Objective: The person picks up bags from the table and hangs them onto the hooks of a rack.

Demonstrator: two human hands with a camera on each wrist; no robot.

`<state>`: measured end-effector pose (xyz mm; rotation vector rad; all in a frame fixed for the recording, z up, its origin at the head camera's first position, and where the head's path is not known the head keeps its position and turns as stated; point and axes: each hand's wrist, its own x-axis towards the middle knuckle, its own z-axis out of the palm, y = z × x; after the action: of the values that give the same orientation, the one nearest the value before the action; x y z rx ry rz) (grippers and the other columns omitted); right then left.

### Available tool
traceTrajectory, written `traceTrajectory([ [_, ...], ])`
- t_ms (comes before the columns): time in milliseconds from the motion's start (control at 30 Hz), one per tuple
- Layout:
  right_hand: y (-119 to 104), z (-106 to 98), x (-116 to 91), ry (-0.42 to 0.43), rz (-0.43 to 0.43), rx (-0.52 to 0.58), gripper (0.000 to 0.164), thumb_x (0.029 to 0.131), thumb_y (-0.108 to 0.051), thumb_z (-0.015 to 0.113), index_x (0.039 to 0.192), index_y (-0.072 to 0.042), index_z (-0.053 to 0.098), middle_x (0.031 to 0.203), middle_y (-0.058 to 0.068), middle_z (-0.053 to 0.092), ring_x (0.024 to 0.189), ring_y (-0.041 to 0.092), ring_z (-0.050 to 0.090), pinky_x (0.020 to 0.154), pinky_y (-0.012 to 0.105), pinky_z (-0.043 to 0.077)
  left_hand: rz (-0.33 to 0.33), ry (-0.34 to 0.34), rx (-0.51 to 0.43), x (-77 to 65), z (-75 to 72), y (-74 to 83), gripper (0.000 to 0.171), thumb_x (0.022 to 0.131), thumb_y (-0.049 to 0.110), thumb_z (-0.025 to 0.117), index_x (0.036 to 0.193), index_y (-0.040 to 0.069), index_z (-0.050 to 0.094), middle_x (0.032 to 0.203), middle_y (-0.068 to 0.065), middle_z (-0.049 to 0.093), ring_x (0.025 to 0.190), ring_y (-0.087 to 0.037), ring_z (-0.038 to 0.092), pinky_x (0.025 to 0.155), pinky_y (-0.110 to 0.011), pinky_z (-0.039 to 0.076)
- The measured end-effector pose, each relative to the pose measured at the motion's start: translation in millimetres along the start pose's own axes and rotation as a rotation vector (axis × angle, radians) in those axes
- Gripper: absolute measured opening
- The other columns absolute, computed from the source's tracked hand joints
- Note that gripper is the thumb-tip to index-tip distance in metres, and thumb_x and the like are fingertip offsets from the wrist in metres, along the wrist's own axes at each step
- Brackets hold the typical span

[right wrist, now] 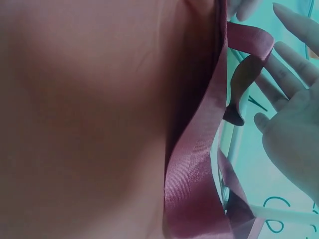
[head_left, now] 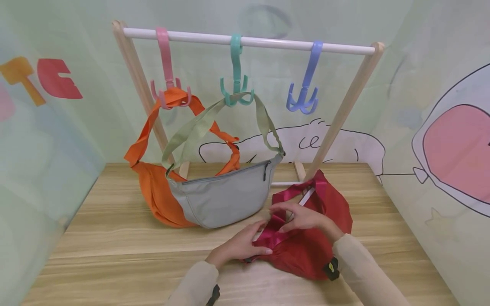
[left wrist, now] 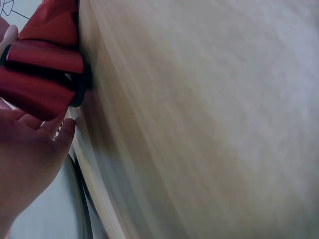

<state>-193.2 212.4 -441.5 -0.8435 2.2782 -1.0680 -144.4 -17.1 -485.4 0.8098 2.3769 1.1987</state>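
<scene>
A red waist bag (head_left: 306, 250) with a dark pink-red strap (head_left: 268, 240) lies on the right part of the table. At its left end, my left hand (head_left: 241, 242) touches the strap, thumb and fingers spread apart. The left wrist view shows that hand (left wrist: 32, 154) beside a folded red strap (left wrist: 40, 74) and a black buckle (left wrist: 82, 87). Over the bag's upper side, my right hand (head_left: 302, 219) reaches in beside the strap. Its fingers look spread in the right wrist view, near a strap loop (right wrist: 251, 37); the large blurred surface there is unclear.
Behind stands a wooden rack with a white rod (head_left: 283, 43). From it hang a pink hook (head_left: 165, 59), a green hook (head_left: 235, 63) and a blue hook (head_left: 310, 72). An orange bag (head_left: 155, 191) and a grey bag (head_left: 229, 199) have their straps over the pink and green hooks.
</scene>
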Motion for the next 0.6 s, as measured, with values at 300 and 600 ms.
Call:
traceTrajectory([
  [300, 9, -1, -13, 0.021, -0.011, -0.038, 0.059, 0.078, -0.017, 0.072, 0.129, -0.002, 0.047, 0.125, 0.01, 0.049, 0.115, 0.028, 0.041, 0.09, 0.045, 0.041, -0.003, -0.023, -0.016, -0.4, 1.1, -0.3, 0.078, 0.08, 0.037, 0.069, 0.138, 0.001, 0.032, 0.131, -0.013, 0.044, 0.12, -0.026, 0.041, 0.099, -0.043, 0.033],
  [600, 20, 0, -26, 0.04, 0.011, -0.064, 0.06, 0.076, -0.017, 0.073, 0.13, -0.007, 0.047, 0.128, 0.01, 0.047, 0.117, 0.029, 0.04, 0.094, 0.048, 0.037, -0.027, -0.014, -0.009, -0.4, 3.7, -2.0, 0.078, 0.079, 0.041, 0.068, 0.14, 0.008, 0.032, 0.136, -0.008, 0.04, 0.122, -0.023, 0.038, 0.098, -0.042, 0.033],
])
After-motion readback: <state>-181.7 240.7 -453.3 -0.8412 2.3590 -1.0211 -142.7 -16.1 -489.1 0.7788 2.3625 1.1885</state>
